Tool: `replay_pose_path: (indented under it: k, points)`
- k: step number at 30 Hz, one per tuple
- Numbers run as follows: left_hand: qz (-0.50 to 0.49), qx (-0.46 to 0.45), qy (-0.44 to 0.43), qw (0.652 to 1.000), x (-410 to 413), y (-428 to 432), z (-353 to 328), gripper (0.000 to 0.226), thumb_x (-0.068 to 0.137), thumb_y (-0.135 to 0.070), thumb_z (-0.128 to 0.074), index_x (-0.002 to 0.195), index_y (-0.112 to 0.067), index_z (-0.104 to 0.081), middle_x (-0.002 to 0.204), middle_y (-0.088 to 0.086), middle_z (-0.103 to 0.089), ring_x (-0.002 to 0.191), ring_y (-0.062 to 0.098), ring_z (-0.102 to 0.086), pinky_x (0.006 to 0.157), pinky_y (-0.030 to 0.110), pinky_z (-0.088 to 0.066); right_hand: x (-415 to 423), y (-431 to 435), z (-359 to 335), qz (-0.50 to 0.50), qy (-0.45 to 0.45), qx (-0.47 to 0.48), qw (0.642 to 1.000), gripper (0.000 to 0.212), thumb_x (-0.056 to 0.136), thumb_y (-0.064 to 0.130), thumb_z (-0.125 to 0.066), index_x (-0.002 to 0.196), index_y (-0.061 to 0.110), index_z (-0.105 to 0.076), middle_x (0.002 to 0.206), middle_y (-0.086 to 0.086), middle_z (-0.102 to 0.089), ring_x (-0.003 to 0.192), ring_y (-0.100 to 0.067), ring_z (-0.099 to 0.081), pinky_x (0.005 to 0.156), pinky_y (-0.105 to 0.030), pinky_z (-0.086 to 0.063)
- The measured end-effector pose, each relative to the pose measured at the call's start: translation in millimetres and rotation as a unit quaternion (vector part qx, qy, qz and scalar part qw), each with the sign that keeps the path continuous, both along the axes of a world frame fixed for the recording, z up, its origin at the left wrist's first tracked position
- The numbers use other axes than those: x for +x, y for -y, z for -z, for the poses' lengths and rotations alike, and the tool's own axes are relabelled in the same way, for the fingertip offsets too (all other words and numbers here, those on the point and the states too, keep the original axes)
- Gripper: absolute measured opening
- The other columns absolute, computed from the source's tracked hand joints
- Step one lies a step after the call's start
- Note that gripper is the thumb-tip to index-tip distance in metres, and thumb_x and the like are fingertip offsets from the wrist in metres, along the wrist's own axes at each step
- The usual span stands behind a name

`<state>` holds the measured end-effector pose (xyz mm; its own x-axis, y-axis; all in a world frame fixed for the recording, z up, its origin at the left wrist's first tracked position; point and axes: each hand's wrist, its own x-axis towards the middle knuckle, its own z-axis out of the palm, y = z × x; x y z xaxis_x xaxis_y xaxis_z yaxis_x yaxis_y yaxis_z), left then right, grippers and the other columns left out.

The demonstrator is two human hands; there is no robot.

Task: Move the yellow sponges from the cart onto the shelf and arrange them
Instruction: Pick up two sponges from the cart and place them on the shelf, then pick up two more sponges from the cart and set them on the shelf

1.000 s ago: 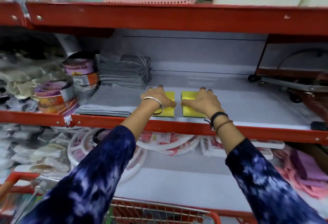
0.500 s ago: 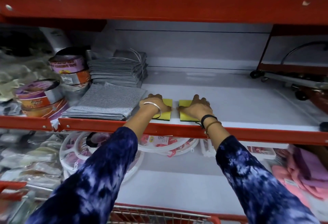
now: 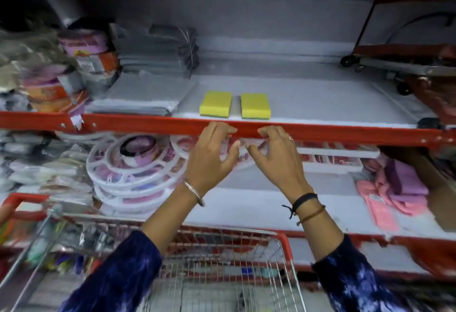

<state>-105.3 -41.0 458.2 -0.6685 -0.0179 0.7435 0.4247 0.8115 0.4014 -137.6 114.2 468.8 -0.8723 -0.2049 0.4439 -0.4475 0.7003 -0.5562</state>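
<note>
Two yellow sponges lie flat side by side near the front edge of the grey shelf (image 3: 320, 104), the left sponge (image 3: 215, 103) a narrow gap from the right sponge (image 3: 255, 105). My left hand (image 3: 212, 156) and my right hand (image 3: 276, 158) hang below them in front of the red shelf rail (image 3: 148, 124), fingers spread and curled, holding nothing. The wire cart (image 3: 222, 262) with its red rim stands low in the middle; its contents on the left are blurred.
Folded grey cloths (image 3: 138, 99) and a tied grey stack (image 3: 158, 52) lie left of the sponges, with round tins (image 3: 84, 47) further left. A folded trolley (image 3: 407, 64) sits at the right. White round racks (image 3: 133, 163) and pink cloths (image 3: 394, 188) fill the lower shelf.
Both hands have let go of the sponges and drawn back down below the shelf rail. The sponges stay on the shelf. The view has tilted downward, showing more of the cart.
</note>
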Motion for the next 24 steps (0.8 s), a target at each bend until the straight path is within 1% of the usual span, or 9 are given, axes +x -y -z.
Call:
replay_pose_path:
  k: [3, 5, 7, 10, 13, 17, 19, 22, 24]
  points:
    - [0.009, -0.002, 0.07, 0.997, 34, -1, 48, 0.027, 0.088, -0.024, -0.054, 0.106, -0.004, -0.06, 0.103, 0.012, -0.061, 0.094, 0.027, -0.06, 0.069, 0.04, -0.056, 31, -12, 42, -0.004, 0.05, 0.01, 0.999, 0.037, 0.086, 0.036, -0.062, 0.114, 0.012, -0.056, 0.116, -0.005, -0.06, 0.107, -0.024, -0.056, 0.083, -0.035, -0.047]
    - [0.007, 0.018, 0.134, 0.991, 55, -4, 85, 0.029, 0.09, -0.029, -0.053, 0.11, -0.009, -0.058, 0.107, 0.007, -0.059, 0.096, 0.022, -0.06, 0.065, 0.04, -0.057, 50, -20, 76, -0.002, 0.095, 0.017, 0.995, 0.04, 0.087, 0.04, -0.06, 0.116, 0.014, -0.056, 0.118, -0.003, -0.059, 0.107, -0.022, -0.056, 0.083, -0.035, -0.049]
    - [0.001, 0.035, 0.189, 0.981, 71, -6, 117, 0.027, 0.09, -0.029, -0.057, 0.112, -0.012, -0.057, 0.11, 0.004, -0.058, 0.098, 0.017, -0.06, 0.068, 0.033, -0.057, 63, -27, 109, -0.001, 0.15, 0.033, 0.988, 0.041, 0.087, 0.041, -0.06, 0.117, 0.015, -0.056, 0.117, -0.003, -0.059, 0.107, -0.022, -0.057, 0.083, -0.034, -0.049]
    - [0.007, 0.022, 0.266, 0.964, 90, -8, 162, 0.027, 0.089, -0.025, -0.059, 0.112, -0.012, -0.057, 0.109, 0.004, -0.059, 0.094, 0.016, -0.062, 0.068, 0.016, -0.045, 77, -35, 159, -0.014, 0.251, 0.082, 0.964, 0.042, 0.086, 0.038, -0.061, 0.118, 0.011, -0.057, 0.12, -0.007, -0.06, 0.108, -0.024, -0.058, 0.087, -0.034, -0.049]
    - [0.017, 0.008, 0.36, 0.933, 110, -14, 213, 0.03, 0.09, -0.026, -0.057, 0.116, -0.011, -0.055, 0.112, 0.006, -0.061, 0.098, 0.021, -0.063, 0.073, 0.033, -0.055, 94, -45, 214, -0.026, 0.342, 0.148, 0.928, 0.041, 0.087, 0.034, -0.061, 0.118, 0.009, -0.057, 0.126, -0.01, -0.059, 0.111, -0.028, -0.058, 0.086, -0.034, -0.048]
    - [0.001, -0.014, 0.519, 0.854, 134, -24, 282, 0.045, 0.09, -0.033, -0.054, 0.129, -0.01, -0.045, 0.126, 0.011, -0.054, 0.109, 0.028, -0.057, 0.076, 0.039, -0.052, 114, -48, 276, -0.031, 0.431, 0.239, 0.87, 0.05, 0.089, 0.041, -0.056, 0.126, 0.007, -0.052, 0.129, -0.013, -0.056, 0.114, -0.032, -0.057, 0.088, -0.039, -0.051]
    - [-0.007, -0.009, 0.601, 0.799, 146, -30, 315, 0.052, 0.091, -0.037, -0.053, 0.134, -0.01, -0.04, 0.133, 0.013, -0.048, 0.116, 0.03, -0.052, 0.084, 0.044, -0.052, 123, -49, 304, -0.025, 0.461, 0.268, 0.845, 0.055, 0.089, 0.045, -0.054, 0.128, 0.006, -0.049, 0.13, -0.014, -0.056, 0.116, -0.032, -0.055, 0.091, -0.04, -0.05]
    - [-0.036, 0.01, 0.708, 0.706, 159, -42, 364, 0.065, 0.091, -0.039, -0.055, 0.14, -0.006, -0.029, 0.141, 0.018, -0.039, 0.124, 0.035, -0.046, 0.094, 0.048, -0.048, 134, -51, 347, 0.001, 0.512, 0.303, 0.804, 0.068, 0.09, 0.044, -0.055, 0.14, 0.004, -0.034, 0.142, -0.017, -0.043, 0.129, -0.035, -0.045, 0.1, -0.044, -0.044]
    - [-0.07, 0.026, 0.762, 0.644, 168, -52, 390, 0.079, 0.089, -0.042, -0.056, 0.147, -0.005, -0.017, 0.151, 0.021, -0.025, 0.134, 0.039, -0.037, 0.103, 0.05, -0.043, 140, -53, 371, 0.021, 0.533, 0.319, 0.783, 0.074, 0.088, 0.044, -0.058, 0.142, 0.003, -0.029, 0.146, -0.019, -0.037, 0.133, -0.036, -0.038, 0.101, -0.045, -0.042]
